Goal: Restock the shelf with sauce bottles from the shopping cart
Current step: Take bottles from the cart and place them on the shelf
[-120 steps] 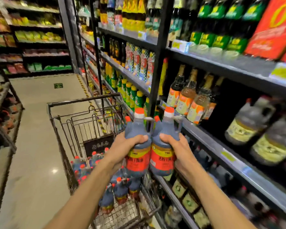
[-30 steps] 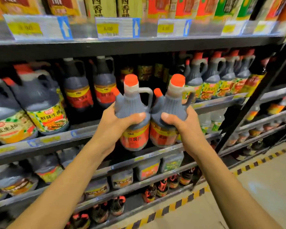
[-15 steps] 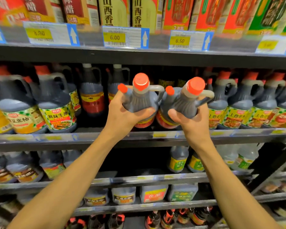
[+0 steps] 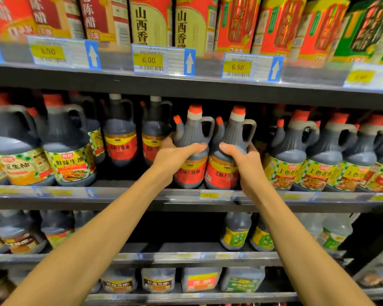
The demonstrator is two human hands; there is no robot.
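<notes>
Shelving [image 4: 186,196] of dark metal filled the view, its middle tier carrying jugs of dark sauce along the front edge. Larger green-labelled jugs [image 4: 69,160] stood toward the left end of that tier and a row of similar ones [image 4: 314,171] toward the right end. Two red-labelled bottles [image 4: 119,142] stood further back, left of centre.

Both task bottles sat at the front edge of the middle tier, near its centre, upright and touching side by side. The left bottle [image 4: 192,155] was held by the left hand [image 4: 175,157], fingers wrapped closed around its shoulder above the label. The right bottle [image 4: 226,160] was held likewise by the right hand [image 4: 243,162], fingers closed around the shoulder. Whether the bases rested fully on the shelf could not be told.

Assessment: the bottles appeared full, hence fairly heavy, with stiff moulded plastic walls. The ribbed shoulder gave fair purchase; the glossy label band looked slippery. The moulded handle [image 4: 208,129] behind each neck would offer the surest hold. Orange caps [image 4: 195,109] looked sealed.
</notes>
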